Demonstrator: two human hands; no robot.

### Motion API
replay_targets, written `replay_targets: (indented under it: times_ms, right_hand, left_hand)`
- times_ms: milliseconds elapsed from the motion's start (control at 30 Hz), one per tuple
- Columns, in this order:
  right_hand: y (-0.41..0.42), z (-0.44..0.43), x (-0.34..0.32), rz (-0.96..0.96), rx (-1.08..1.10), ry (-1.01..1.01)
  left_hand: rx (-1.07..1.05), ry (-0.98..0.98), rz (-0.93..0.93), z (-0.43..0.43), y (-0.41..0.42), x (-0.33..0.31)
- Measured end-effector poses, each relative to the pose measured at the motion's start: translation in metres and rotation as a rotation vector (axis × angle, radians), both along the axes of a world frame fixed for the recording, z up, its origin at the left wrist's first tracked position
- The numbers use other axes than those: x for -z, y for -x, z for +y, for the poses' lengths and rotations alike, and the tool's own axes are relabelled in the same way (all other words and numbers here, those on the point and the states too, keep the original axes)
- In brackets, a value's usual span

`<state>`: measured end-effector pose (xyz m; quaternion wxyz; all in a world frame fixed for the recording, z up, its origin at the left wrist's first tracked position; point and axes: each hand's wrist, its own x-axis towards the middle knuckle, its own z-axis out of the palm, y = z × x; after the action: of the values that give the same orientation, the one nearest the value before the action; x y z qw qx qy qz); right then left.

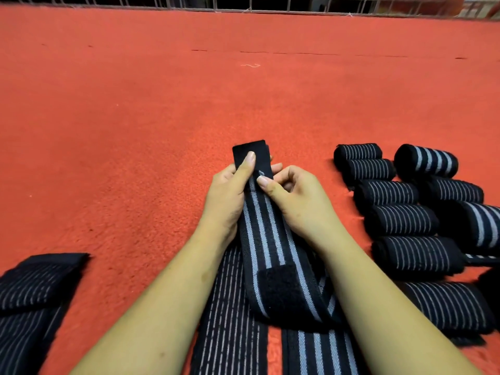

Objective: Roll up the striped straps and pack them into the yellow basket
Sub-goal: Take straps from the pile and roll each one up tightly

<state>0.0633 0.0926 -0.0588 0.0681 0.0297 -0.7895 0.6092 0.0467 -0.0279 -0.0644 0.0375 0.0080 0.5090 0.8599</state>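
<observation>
Loose straps [230, 307]: black with thin pale stripes, flat on the red carpet [135, 104] under the forearms.
Held strap [259, 220]: black with broad grey stripes and plain black end patches; near end lies folded over the loose straps, far end raised.
Left hand [230, 196]: grips the far end, thumb on the patch.
Right hand [295, 196]: pinches the strap's right edge.
Rolled straps [400, 220]: two rows to the right.

Striped strap [259, 226] unrolled, held; rolled straps [400, 220] beside
</observation>
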Motion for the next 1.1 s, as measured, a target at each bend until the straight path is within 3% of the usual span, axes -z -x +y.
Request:
replay_targets:
  times_ms: [233, 300, 400, 467, 633, 733, 933, 1100]
  right_hand:
    - [-0.003, -0.013, 0.009, 0.080, 0.047, -0.011]
    - [-0.001, -0.010, 0.008, 0.131, 0.088, 0.023]
    - [0.002, -0.001, 0.004, 0.179, 0.115, 0.076]
    - [0.003, 0.004, 0.002, 0.174, 0.097, 0.102]
    - [0.000, 0.003, -0.006, 0.044, -0.023, 0.348]
    - [-0.001, 0.006, -0.011, -0.006, -0.094, 0.512]
    - [-0.004, 0.014, -0.023, -0.038, -0.179, 0.619]
    - [-0.002, 0.018, -0.028, -0.058, -0.086, 0.677]
  left_hand:
    - [-0.087, -0.024, 0.025, 0.005, -0.002, 0.000]
    - [-0.095, 0.125, 0.117, 0.002, 0.000, 0.002]
    - [-0.107, 0.518, 0.360, 0.002, 0.001, 0.008]
    - [-0.104, 0.620, 0.445, 0.002, 0.004, 0.012]
    - [0.039, 0.228, 0.376, -0.003, 0.006, 0.006]
    - [0.090, 0.091, 0.346, -0.007, 0.004, 0.001]
    - [0.098, 0.079, 0.394, -0.010, 0.002, -0.007]
    - [0.120, 0.128, 0.462, -0.013, 0.002, -0.006]
